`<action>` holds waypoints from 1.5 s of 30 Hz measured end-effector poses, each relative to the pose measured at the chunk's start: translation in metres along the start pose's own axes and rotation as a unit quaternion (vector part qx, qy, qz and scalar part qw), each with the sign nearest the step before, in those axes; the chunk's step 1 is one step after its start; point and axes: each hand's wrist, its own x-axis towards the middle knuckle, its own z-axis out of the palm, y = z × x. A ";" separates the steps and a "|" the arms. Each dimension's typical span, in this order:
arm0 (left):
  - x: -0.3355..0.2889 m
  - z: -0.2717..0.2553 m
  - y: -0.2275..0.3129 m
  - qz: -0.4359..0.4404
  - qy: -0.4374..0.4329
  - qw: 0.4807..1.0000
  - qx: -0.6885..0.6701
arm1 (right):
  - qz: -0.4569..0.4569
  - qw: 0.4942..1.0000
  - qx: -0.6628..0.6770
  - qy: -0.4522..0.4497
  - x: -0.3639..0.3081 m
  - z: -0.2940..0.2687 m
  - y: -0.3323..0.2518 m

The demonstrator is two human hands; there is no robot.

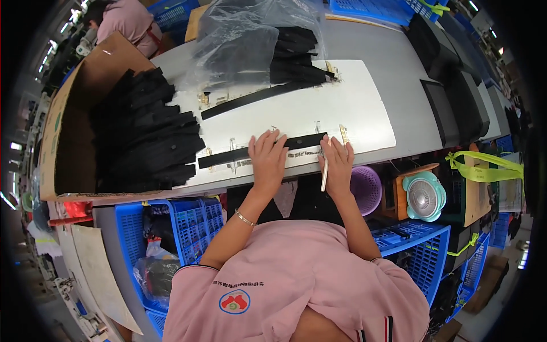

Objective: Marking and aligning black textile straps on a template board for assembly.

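Note:
A long black fabric strip [228, 157] lies across the white board [364, 108] in front of me. My left hand [269, 162] rests flat on its middle, fingers spread. At the strip's right end is my right hand [338, 165], holding a slim white pen-like stick [324, 176], its lower end pointing toward me. The tip is hidden by the fingers. Marks and small yellowish pieces [343, 134] show on the board around the strip. Farther back, a second black strip [245, 103] lies at a slant, reaching toward a stack of black strips [293, 54].
At left, a cardboard box [60, 131] lies open with a heap of black strips [142, 131] spilling out. Clear plastic [233, 54] partly covers the back stack. Black boxes [450, 108] stand at right. Below are blue crates [128, 228], a purple basket [366, 190] and a teal fan [424, 196].

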 end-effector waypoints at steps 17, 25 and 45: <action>-0.063 -0.079 -0.065 -0.130 -0.023 0.982 0.138 | -0.004 0.997 -0.076 0.026 -0.006 -0.008 0.025; -0.071 -0.081 -0.065 -0.140 -0.018 0.984 0.111 | 0.014 0.997 -0.070 0.005 0.001 -0.016 0.020; -0.071 -0.080 -0.064 -0.169 -0.015 0.983 0.074 | 0.145 0.851 0.461 -0.208 0.085 0.069 -0.150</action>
